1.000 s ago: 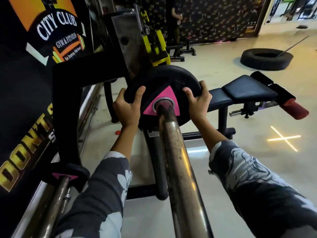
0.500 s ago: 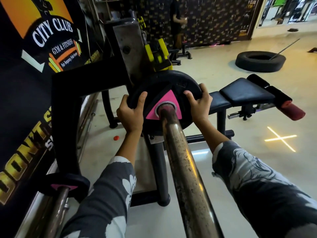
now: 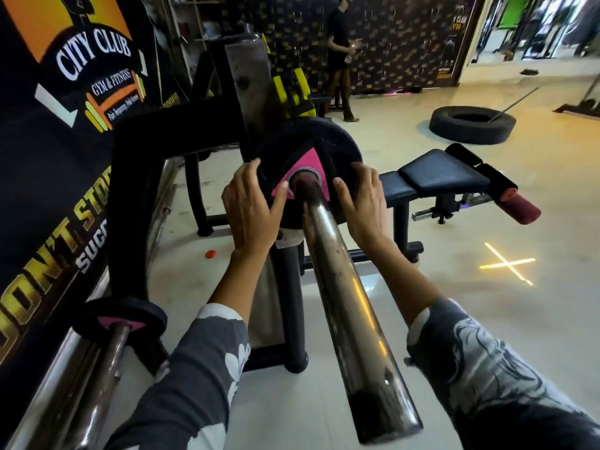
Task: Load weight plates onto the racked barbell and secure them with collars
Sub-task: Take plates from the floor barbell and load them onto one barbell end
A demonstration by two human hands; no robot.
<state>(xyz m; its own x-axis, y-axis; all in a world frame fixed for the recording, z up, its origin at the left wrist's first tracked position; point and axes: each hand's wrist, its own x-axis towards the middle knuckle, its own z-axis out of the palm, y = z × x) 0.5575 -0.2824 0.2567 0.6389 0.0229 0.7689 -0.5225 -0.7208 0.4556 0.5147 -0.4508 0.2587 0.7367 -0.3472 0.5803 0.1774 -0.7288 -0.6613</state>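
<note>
The plate (image 3: 308, 164) sits far along the bar (image 3: 344, 287), which runs near to far. Left hand (image 3: 250, 206) and right hand (image 3: 363, 206) press flat-fingered on its near face, gripping nothing.

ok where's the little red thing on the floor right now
The small red object lies on the pale floor at left centre of the head view, just left of the left hand, beside the black rack frame.

The grip on the weight plate (image 3: 305, 164) has been released: the left hand (image 3: 250, 209) and right hand (image 3: 363, 206) are now laid flat against its face.
</note>
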